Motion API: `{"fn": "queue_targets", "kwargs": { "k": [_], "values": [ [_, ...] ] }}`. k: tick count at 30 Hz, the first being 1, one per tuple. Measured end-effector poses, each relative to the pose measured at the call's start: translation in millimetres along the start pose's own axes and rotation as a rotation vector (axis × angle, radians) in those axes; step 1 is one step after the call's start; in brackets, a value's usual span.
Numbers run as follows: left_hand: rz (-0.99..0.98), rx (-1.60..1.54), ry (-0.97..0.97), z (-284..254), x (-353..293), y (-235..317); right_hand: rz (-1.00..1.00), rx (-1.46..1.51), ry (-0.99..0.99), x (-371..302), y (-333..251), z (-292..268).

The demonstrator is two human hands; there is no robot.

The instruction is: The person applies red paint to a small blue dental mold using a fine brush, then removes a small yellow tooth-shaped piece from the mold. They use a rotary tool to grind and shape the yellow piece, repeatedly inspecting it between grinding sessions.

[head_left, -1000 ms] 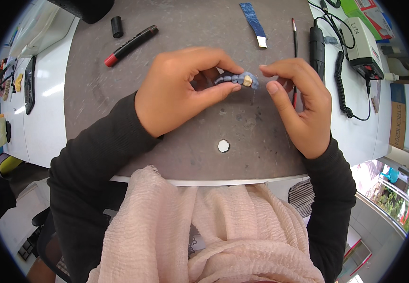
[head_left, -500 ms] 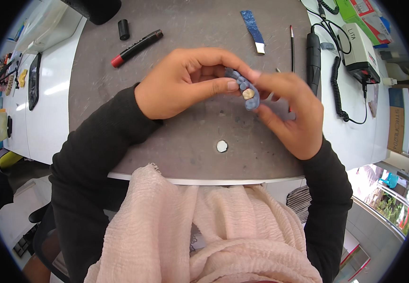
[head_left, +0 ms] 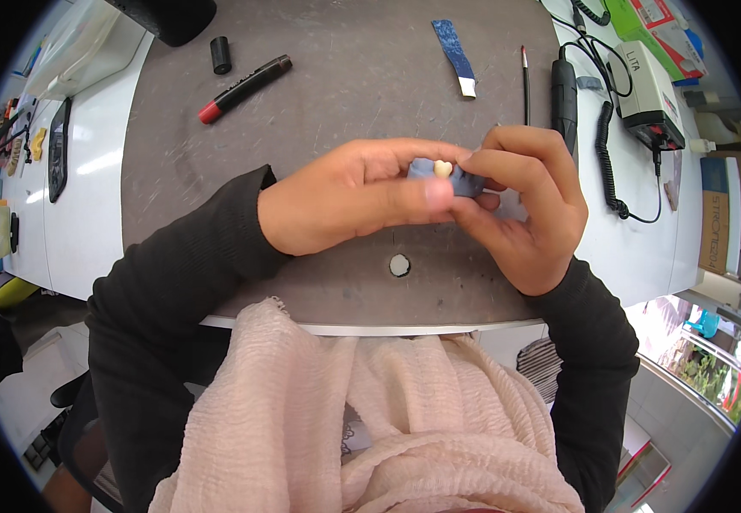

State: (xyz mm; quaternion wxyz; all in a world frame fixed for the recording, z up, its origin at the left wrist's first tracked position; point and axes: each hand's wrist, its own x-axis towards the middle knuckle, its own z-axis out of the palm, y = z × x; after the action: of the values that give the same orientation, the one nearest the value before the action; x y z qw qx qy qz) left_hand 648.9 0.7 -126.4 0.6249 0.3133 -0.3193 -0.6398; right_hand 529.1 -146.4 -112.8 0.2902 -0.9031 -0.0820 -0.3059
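Note:
A small blue-grey dental model is held over the near half of the table, with a cream-coloured tooth crown standing out on it. My left hand grips the model from the left, thumb across its near side and fingers behind it. From the right, my right hand pinches the other end between thumb and fingers. Those fingertips are close to the crown; whether they touch it I cannot tell. My hands cover much of the model.
Beyond my hands lie a black-and-red marker, its cap, a blue strip and a thin brush. A black handpiece and its corded control box are at the right. The brown tabletop has a round hole.
Both hands have come nearer to me with the dental model. It has been turned, so the crown now shows from its side, and my left thumb lies farther across the model.

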Motion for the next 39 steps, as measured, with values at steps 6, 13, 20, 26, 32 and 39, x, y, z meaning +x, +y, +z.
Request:
{"fn": "queue_targets", "kwargs": {
  "k": [6, 13, 20, 26, 32, 39],
  "values": [
    [0.097, 0.211, 0.033, 3, 1, -1, 0.028, -0.015, -0.002, 0, -4, -4],
    [0.102, 0.191, 0.044, 2, 1, -2, 0.045, -0.020, -0.010, 0, -1, -4],
    [0.073, 0.116, 0.049, 2, 1, -3, 0.067, -0.024, -0.016, 0, 0, -5],
    [0.087, 0.149, 0.059, 2, 1, -3, 0.058, -0.066, -0.044, 1, -1, -8],
    [0.077, 0.092, 0.036, -4, 0, 0, 0.022, -0.011, -0.064, 0, 3, -8],
    [0.222, 0.429, 0.165, -7, 1, 3, -0.002, 0.074, -0.120, 2, 17, -10]
  ]
}}
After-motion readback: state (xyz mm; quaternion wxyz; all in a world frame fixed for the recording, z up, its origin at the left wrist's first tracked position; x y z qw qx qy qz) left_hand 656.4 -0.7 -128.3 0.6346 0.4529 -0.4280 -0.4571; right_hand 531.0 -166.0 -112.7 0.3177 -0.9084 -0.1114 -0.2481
